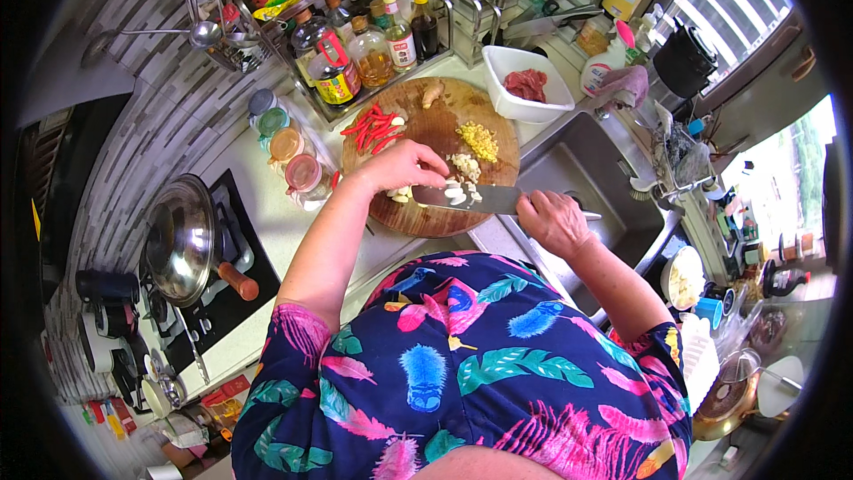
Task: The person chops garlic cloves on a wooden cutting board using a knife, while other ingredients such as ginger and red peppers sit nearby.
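My right hand grips the handle of a cleaver, whose broad blade lies low over a round wooden cutting board. White garlic slices rest on or against the blade. My left hand hovers by the blade's far end, fingers bent and apart, the tips close to the slices; nothing shows between them. Below it lie peeled garlic cloves, partly covered. Chopped garlic, minced yellow ginger, red chillies and a piece of ginger root are also on the board.
A white plastic basin with raw meat stands beyond the board. To the right is a sink. Lidded jars and a rack of sauce bottles border the left and back. A wok sits on the stove.
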A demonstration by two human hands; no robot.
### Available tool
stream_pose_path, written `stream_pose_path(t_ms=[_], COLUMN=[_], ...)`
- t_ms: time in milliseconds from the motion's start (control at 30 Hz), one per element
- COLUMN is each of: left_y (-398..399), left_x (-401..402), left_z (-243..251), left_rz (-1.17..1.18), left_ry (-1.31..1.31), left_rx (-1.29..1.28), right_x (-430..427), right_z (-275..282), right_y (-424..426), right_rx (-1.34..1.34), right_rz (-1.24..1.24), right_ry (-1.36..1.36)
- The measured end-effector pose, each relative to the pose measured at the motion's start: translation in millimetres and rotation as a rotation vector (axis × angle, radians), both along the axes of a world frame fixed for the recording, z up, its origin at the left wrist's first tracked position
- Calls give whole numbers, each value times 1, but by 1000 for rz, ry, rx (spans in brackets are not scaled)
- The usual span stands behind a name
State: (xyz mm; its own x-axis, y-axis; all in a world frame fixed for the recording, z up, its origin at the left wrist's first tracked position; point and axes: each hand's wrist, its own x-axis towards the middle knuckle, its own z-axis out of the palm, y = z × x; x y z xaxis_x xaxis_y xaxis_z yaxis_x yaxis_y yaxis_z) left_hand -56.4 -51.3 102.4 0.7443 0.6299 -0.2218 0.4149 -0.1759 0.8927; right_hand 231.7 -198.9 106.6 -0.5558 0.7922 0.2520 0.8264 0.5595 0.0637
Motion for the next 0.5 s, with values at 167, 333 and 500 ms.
stream_pose_path(t_ms=[167,333,500], left_y=[-18,-21,-19], left_x=[19,24,26], left_z=[1,-4,-15], left_rz=[-100,-149,-128], left_ry=[169,196,144], left_rx=[105,111,-53], right_x=[1,-1,1], right_z=[-2,-1,-4], right_y=[-1,-4,-5], right_rx=[5,12,35], right_rz=[17,17,48], right_ry=[-23,-41,-69])
